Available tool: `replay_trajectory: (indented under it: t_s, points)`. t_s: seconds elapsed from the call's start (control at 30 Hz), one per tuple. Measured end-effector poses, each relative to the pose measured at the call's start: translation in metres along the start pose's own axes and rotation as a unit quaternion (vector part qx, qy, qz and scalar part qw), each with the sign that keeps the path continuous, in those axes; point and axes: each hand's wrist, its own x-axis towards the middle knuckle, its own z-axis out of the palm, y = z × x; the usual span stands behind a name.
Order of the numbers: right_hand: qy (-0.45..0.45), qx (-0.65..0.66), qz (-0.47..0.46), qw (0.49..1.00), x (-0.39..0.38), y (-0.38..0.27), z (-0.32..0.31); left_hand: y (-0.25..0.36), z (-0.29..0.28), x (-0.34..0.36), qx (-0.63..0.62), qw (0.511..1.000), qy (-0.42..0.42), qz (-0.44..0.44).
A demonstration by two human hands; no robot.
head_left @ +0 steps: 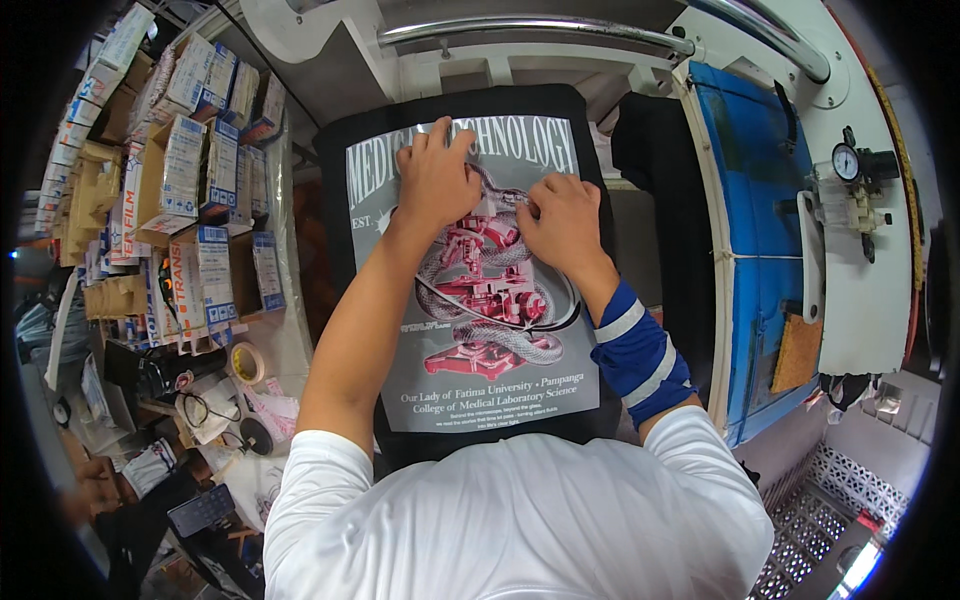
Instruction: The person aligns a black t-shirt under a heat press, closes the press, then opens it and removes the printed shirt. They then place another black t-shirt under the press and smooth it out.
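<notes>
A grey printed sheet [395, 270], with white lettering and a pink-and-white snake graphic, lies on black fabric [336, 180] spread over a flat rectangular bed. My left hand [436, 175] rests on the sheet's upper middle, fingers apart over the lettering, holding nothing. My right hand [555, 218] touches the sheet right of the graphic's top, fingers curled inward; whatever may be under them is hidden. A blue sleeve band with pale stripes [640, 355] wraps my right forearm.
Stacked cardboard boxes [170, 180] crowd the left side, with a tape roll [247, 362] below. A blue padded panel [755, 170] and a pressure gauge [845, 162] on white machinery stand at right. A metal bar [530, 28] crosses behind the bed.
</notes>
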Motion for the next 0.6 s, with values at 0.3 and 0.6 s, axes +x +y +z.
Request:
replay_trajectory:
  t_s: [0.3,0.6]
  points:
    - [0.023,-0.013,-0.004,1.0,-0.004,0.0,0.002,-0.005,-0.005,0.021,-0.016,0.997,-0.072,-0.024]
    - [-0.002,0.026,0.089,0.996,0.029,0.029,-0.01,-0.077,-0.011,0.051,-0.125,0.964,0.172,-0.158]
